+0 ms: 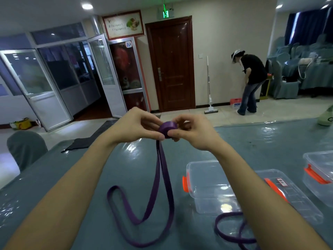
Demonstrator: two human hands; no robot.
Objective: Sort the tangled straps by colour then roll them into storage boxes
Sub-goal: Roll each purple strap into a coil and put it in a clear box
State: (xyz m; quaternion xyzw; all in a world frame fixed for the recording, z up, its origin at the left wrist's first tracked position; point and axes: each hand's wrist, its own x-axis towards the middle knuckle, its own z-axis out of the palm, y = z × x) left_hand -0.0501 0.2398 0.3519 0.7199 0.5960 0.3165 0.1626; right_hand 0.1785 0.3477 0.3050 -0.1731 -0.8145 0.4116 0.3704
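Observation:
A purple strap is partly wound into a small roll (167, 128) held up above the table. My left hand (138, 125) pinches the roll from the left and my right hand (191, 129) pinches it from the right. The strap's loose tail (158, 192) hangs down from the roll and loops on the table. A second purple strap (232, 230) lies coiled at the lower right, partly behind my right forearm. A clear storage box (207, 177) with orange clips stands open to the right of the tail.
The table (90, 177) has a glossy grey-blue cover. A clear lid (295, 193) lies beside the box, and another clear box (319, 174) stands at the right edge. A dark cloth (79, 143) lies at the table's far left. A person stands bent over far across the room.

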